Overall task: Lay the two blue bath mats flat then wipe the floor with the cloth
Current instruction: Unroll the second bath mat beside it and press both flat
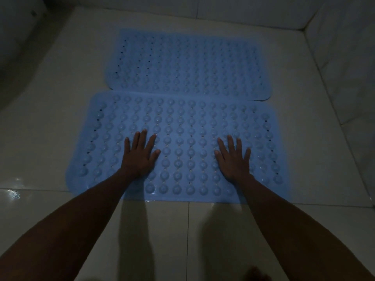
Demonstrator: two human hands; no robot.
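On the pale tiled floor (50, 122), the left hand (140, 154) and right hand (233, 159) press flat, fingers spread, well apart, on the near blue studded rubber bath mat (182, 118). The far blue mat (182, 61) touches its back edge. Both look soft, floppy and wet-slick; edges seem the best hold. No cloth or container shows.

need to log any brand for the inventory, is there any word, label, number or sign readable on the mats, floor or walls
None: no text, label, brand or number shows anywhere.
Near mat: only raised bumps and small holes.
Far mat: the same, no print.
Floor and wall: plain tiles; the picture is dim.
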